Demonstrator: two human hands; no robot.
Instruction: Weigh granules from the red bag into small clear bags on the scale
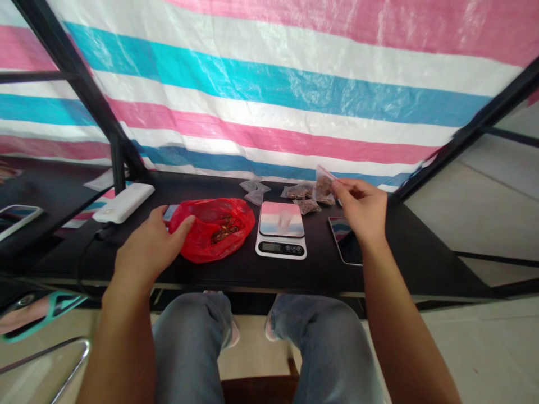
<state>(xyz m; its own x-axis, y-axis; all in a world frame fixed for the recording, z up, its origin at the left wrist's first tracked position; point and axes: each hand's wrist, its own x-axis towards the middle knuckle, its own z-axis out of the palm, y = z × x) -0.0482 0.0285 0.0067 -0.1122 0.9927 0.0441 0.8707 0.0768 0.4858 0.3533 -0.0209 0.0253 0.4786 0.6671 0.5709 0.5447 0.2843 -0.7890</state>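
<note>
My left hand [151, 244] is at the left side of a red plastic bag [197, 247], its thumb lying over the rim and its fingers apart. Small brown dried pieces [227, 227] lie inside the opened bag. Between its thumb and fingers, my right hand [362, 207] pinches the top of a small clear zip bag [323, 180] with brown contents. That bag is held upright just above several similar filled bags [300, 192] at the back. A white kitchen scale [281, 230] with a shiny top plate stands between my hands, nothing on it.
Several flat clear bags [255, 191] lie behind the scale. A dark-screened phone [346, 241] lies under my right wrist. At left are a white power bank [124, 203] with a cable and another phone [19, 216]. Black metal bars [84, 84] and a striped sheet [273, 84] border the black table [252, 278].
</note>
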